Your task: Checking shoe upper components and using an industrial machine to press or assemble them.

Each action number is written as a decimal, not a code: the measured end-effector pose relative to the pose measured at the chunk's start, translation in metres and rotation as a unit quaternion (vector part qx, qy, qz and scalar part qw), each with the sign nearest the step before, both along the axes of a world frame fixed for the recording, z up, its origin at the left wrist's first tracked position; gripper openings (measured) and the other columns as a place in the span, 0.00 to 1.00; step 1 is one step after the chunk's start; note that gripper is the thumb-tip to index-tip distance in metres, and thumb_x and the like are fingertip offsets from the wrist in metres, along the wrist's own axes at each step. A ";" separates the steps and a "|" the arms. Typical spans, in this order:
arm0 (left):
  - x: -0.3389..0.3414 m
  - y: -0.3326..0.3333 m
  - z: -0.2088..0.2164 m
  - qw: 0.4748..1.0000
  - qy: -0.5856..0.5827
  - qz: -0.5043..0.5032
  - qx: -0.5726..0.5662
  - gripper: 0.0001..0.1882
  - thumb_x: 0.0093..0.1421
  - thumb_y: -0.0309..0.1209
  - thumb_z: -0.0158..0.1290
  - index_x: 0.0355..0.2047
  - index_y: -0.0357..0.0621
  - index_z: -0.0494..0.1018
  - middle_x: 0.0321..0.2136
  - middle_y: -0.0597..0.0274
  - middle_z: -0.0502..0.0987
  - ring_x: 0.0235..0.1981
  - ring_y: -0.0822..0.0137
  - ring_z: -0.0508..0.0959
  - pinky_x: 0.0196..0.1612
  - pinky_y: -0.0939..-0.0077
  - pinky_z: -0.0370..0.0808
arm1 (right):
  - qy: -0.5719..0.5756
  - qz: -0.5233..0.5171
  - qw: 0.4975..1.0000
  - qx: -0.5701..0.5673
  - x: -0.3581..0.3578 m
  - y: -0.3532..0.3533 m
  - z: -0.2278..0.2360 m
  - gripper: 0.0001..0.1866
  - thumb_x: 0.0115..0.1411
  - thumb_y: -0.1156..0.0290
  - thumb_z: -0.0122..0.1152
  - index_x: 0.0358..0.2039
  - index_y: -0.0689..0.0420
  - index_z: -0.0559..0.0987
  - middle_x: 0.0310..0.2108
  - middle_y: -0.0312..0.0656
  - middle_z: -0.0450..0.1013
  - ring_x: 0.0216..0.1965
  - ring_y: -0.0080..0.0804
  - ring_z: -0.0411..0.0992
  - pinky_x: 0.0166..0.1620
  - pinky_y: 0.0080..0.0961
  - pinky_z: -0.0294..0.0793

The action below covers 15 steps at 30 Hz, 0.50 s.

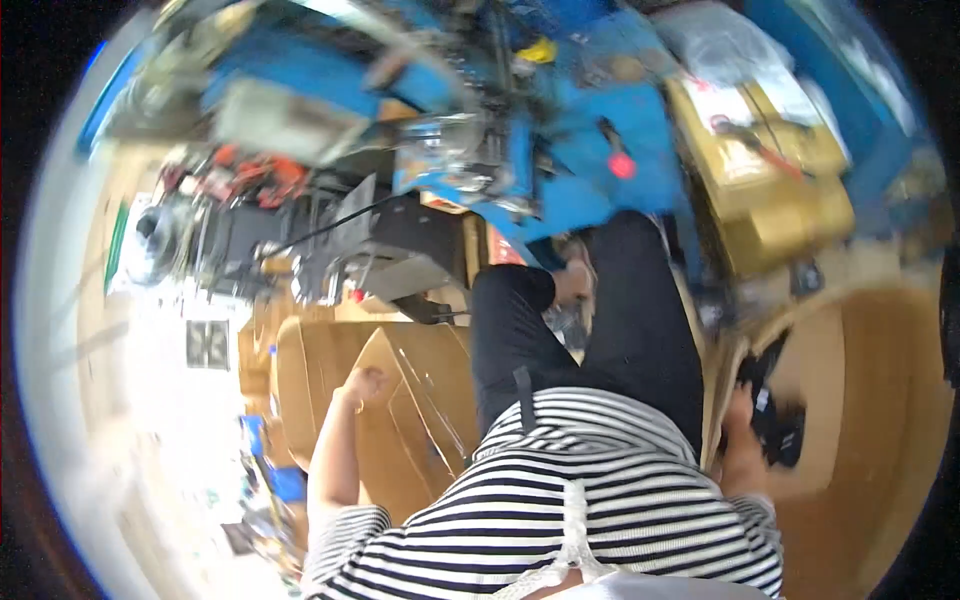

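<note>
My left hand (368, 384) is curled closed at the edge of a tan cardboard box flap (425, 385) on the left. Whether it grips the flap or something small cannot be made out. On the right, my right hand (738, 410) reaches down by the rim of an open cardboard box (890, 370). Black parts or packets (775, 420) lie in that box just beside the hand. Motion smears its fingers, so their state is unclear.
Ahead stands a blue workbench (640, 130) with metal fixtures and a red-ended tool (621, 164). Yellow-tan boxes (770, 210) are stacked at the far right. A dark metal machine housing (410, 235) is at the front left, with red-orange items (265, 175) beyond it.
</note>
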State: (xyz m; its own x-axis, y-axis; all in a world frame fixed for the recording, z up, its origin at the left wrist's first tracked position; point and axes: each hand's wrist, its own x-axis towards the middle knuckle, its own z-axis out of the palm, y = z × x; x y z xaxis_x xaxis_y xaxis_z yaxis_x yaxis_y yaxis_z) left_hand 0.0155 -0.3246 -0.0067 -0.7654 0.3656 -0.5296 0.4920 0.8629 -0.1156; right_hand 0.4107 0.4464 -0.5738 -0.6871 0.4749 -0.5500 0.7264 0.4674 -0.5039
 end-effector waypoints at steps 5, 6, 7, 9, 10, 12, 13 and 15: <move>0.030 0.124 0.056 0.941 0.084 0.325 -0.031 0.22 0.56 0.44 0.57 0.43 0.40 0.77 0.38 0.46 0.80 0.45 0.49 0.79 0.48 0.62 0.75 | -0.177 0.023 0.984 0.011 -0.079 -0.005 0.087 0.26 0.61 0.69 0.54 0.59 0.60 0.67 0.51 0.60 0.71 0.49 0.54 0.73 0.52 0.43 0.73; 0.026 0.148 0.059 0.945 0.075 0.319 -0.027 0.20 0.56 0.43 0.58 0.42 0.40 0.77 0.38 0.47 0.81 0.44 0.50 0.79 0.47 0.63 0.75 | -0.174 0.087 0.980 0.039 -0.075 0.007 0.109 0.25 0.58 0.70 0.57 0.56 0.61 0.69 0.49 0.60 0.72 0.49 0.54 0.74 0.51 0.42 0.75; 0.022 0.170 0.063 0.947 0.068 0.312 -0.023 0.19 0.55 0.41 0.58 0.41 0.39 0.77 0.38 0.48 0.81 0.43 0.51 0.80 0.47 0.63 0.76 | -0.169 0.152 0.971 0.068 -0.076 0.023 0.132 0.24 0.55 0.70 0.60 0.53 0.62 0.72 0.47 0.60 0.73 0.48 0.53 0.74 0.49 0.42 0.76; 0.017 0.211 0.073 0.955 0.083 0.279 0.060 0.18 0.55 0.39 0.58 0.39 0.39 0.77 0.37 0.48 0.81 0.41 0.51 0.80 0.46 0.64 0.76 | -0.123 0.124 0.975 0.136 -0.081 0.046 0.211 0.16 0.55 0.67 0.56 0.40 0.63 0.80 0.37 0.58 0.78 0.40 0.55 0.77 0.45 0.43 0.77; 0.012 0.226 0.071 0.956 0.087 0.243 0.138 0.16 0.55 0.38 0.58 0.38 0.38 0.77 0.36 0.48 0.80 0.40 0.52 0.80 0.44 0.64 0.76 | -0.058 0.077 0.978 0.183 -0.079 0.060 0.253 0.15 0.55 0.67 0.55 0.38 0.63 0.80 0.33 0.59 0.77 0.37 0.56 0.77 0.43 0.45 0.76; -0.006 0.254 0.051 0.954 0.088 0.163 0.238 0.16 0.55 0.36 0.59 0.38 0.37 0.76 0.36 0.49 0.80 0.39 0.52 0.80 0.42 0.65 0.77 | -0.005 0.007 0.966 0.259 -0.074 0.101 0.328 0.17 0.59 0.63 0.49 0.40 0.61 0.80 0.31 0.60 0.76 0.34 0.58 0.75 0.40 0.49 0.74; -0.014 0.275 0.049 0.958 0.104 0.089 0.252 0.15 0.56 0.33 0.59 0.40 0.36 0.75 0.35 0.51 0.80 0.38 0.56 0.81 0.42 0.67 0.77 | 0.083 -0.065 0.943 0.316 -0.082 0.109 0.376 0.17 0.61 0.62 0.48 0.37 0.61 0.79 0.29 0.58 0.76 0.32 0.60 0.74 0.38 0.50 0.72; -0.006 0.328 0.060 0.924 0.078 0.028 0.372 0.15 0.58 0.30 0.59 0.43 0.36 0.74 0.36 0.52 0.78 0.38 0.59 0.81 0.42 0.68 0.77 | 0.288 -0.082 0.880 0.370 -0.113 0.101 0.501 0.17 0.66 0.60 0.47 0.30 0.61 0.74 0.25 0.58 0.70 0.26 0.58 0.70 0.30 0.45 0.67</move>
